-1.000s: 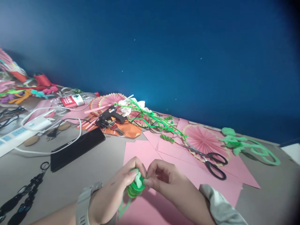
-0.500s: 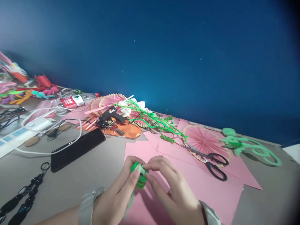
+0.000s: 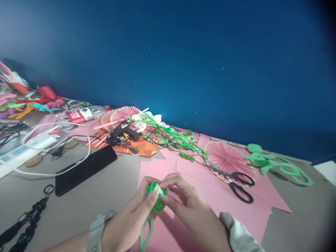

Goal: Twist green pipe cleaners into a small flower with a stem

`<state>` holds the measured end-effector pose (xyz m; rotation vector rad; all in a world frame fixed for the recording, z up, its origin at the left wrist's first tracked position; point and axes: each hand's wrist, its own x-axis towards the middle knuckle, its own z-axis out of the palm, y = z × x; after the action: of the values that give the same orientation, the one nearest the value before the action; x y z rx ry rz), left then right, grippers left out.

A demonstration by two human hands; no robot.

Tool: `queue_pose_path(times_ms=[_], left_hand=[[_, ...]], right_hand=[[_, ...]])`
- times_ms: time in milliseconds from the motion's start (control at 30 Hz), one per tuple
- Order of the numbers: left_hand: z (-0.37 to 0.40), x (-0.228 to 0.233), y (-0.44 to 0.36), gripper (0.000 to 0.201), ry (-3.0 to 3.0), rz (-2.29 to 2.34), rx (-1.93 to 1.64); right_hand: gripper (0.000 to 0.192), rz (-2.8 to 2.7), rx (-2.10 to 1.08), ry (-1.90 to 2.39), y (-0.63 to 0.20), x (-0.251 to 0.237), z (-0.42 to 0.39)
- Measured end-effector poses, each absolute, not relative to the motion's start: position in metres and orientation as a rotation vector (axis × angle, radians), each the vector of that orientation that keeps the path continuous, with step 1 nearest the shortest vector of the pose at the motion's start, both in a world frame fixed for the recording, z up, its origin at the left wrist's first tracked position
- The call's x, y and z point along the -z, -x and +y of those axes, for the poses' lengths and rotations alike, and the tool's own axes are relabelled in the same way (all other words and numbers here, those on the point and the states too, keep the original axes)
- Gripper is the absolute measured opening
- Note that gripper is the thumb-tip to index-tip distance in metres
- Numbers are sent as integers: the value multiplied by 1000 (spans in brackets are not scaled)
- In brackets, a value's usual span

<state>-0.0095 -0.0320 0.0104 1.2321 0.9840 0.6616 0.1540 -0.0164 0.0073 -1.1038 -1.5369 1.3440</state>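
Nearest the camera, the left hand [image 3: 131, 220], wearing a grey wristband [image 3: 96, 229], and the right hand [image 3: 183, 203] meet over a small green coil of pipe cleaner [image 3: 156, 199]. Both hands are closed in a fingertip pinch on the coil, which is held just above a pink paper sheet [image 3: 210, 203]; a pale green tail [image 3: 147, 234] hangs from it toward the lower edge.

The counter [image 3: 110, 185] is a grey-beige surface, cluttered from left to right. On its near left lie a black chain [image 3: 26, 220] and a black phone [image 3: 85, 168], with a white cable [image 3: 52, 168] looping beside the phone. Black-handled scissors [image 3: 233, 182] rest on a pink pleated paper rosette [image 3: 227, 159] to the right of the hands.

Farther back, a black glue gun [image 3: 122, 131] sits on orange paper [image 3: 141, 147], next to a tangle of green pipe cleaners [image 3: 173, 138]. A clear plastic bottle [image 3: 81, 113] with a red label lies on its side; its contents cannot be made out. At the far right lies a light green pipe-cleaner figure [image 3: 278, 164].

A white power strip [image 3: 21, 152] occupies the far left. Behind the counter rises a plain dark blue wall [image 3: 183, 52].
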Motion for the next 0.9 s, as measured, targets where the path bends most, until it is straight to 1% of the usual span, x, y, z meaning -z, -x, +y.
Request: queue_pose_path(times_ms=[133, 300, 400, 600, 800, 900], left_hand=[[-33, -8, 7, 29, -1276, 1067, -716], [-36, -6, 7, 27, -1297, 1065, -749], [-36, -7, 7, 26, -1318, 1060, -729], [-35, -9, 8, 25, -1243, 999, -706], [-37, 0, 6, 26, -981, 847, -791], [-37, 3, 6, 27, -942, 832, -816]], right_hand=[[13, -1594, -1152, 1174, -157, -3, -18], [19, -1892, -795, 1036, -160, -6, -26], [19, -2001, -700, 1007, -161, -9, -28], [17, -1962, -850, 1016, -163, -12, -24], [13, -1887, -1008, 1018, -163, -15, -19], [15, -1804, -1097, 1048, -161, -16, -18]])
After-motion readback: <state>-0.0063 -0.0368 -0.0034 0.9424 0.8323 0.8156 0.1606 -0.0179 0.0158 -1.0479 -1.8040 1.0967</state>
